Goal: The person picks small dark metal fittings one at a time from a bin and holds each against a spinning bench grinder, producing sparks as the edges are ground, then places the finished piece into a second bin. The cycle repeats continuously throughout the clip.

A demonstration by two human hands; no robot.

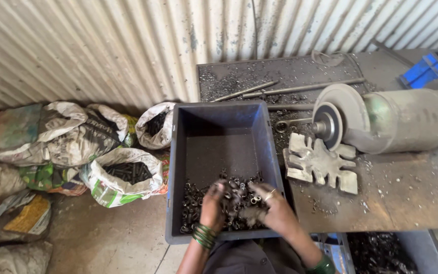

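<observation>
While both hands dig into the heap of small metal rings (229, 195) at the near end of a grey plastic crate (267, 137), the left hand (213, 205) lies cupped over the pile with its fingers curled down among the pieces, though whether it has closed on any of them cannot be told. Green bangles (205, 236) circle that wrist. Just beside it, the right hand (275, 208) is likewise curled into the rings, a band on one finger, and its grip is also hidden by the heap; a green bangle (323, 265) sits on its wrist too. Only the near part of the crate floor is covered by the rings, and the far part is bare. To the right of the crate stands a dusty metal worktop (401, 198) carrying a grinding machine (381, 119) with a round wheel, and a flat, notched metal plate (320, 162) lies just below the wheel. Long metal rods (300, 89) rest on the far side of the worktop near the corrugated wall (102, 45). On the floor to the left sit several open sacks (128, 175), two of them showing dark metal parts inside.
</observation>
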